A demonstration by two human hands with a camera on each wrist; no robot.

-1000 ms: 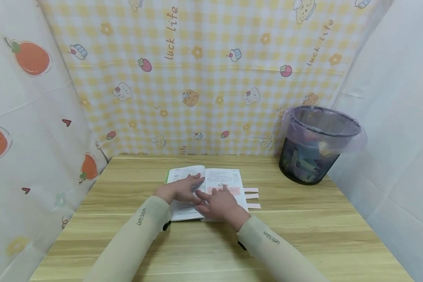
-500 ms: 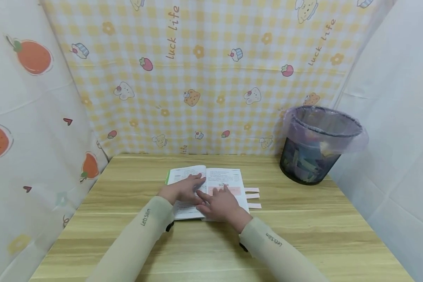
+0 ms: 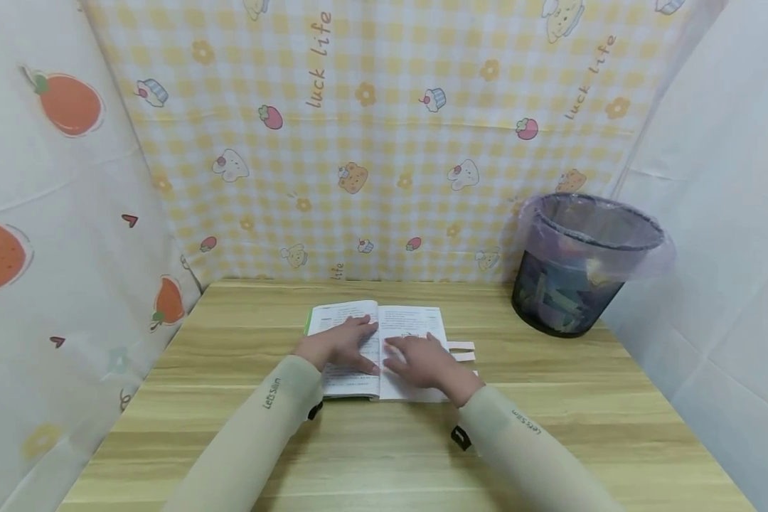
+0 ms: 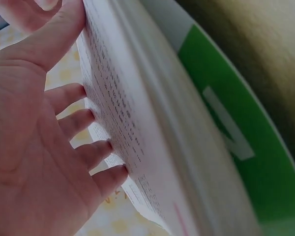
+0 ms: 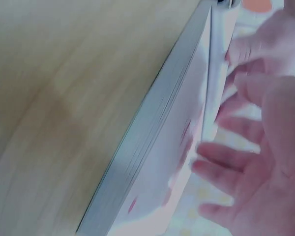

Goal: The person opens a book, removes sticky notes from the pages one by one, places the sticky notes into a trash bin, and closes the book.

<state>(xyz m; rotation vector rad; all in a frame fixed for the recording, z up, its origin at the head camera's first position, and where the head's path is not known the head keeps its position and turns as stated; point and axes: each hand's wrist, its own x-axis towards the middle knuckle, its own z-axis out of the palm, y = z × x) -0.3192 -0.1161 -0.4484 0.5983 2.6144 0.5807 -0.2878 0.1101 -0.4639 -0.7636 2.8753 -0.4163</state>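
An open book [image 3: 416, 316] lies on the table in the head view, printed text on both pages. My left hand [image 3: 342, 346] rests on its left page, thumb and fingers spread towards the spine. In the left wrist view the fingertips [image 4: 119, 172] press on the printed page, and a green cover [image 4: 226, 132] shows below the page block. My right hand [image 3: 425, 361] is at the right page, fingers loosely extended and pointing to the spine. The right wrist view has the fingertips [image 5: 201, 166] right at the page surface, with nothing gripped.
Pale paper strips [image 3: 462, 346] stick out from the book's right edge; the right hand partly hides the lowest. A dark bin [image 3: 553, 299] with a translucent purple liner stands at the back right of the wooden table [image 3: 243, 441]. A checked curtain [image 3: 384, 142] hangs behind.
My right hand has moved right, away from my left hand and the spine, across the right page. The left hand stays on the left page. The head view has shifted slightly.
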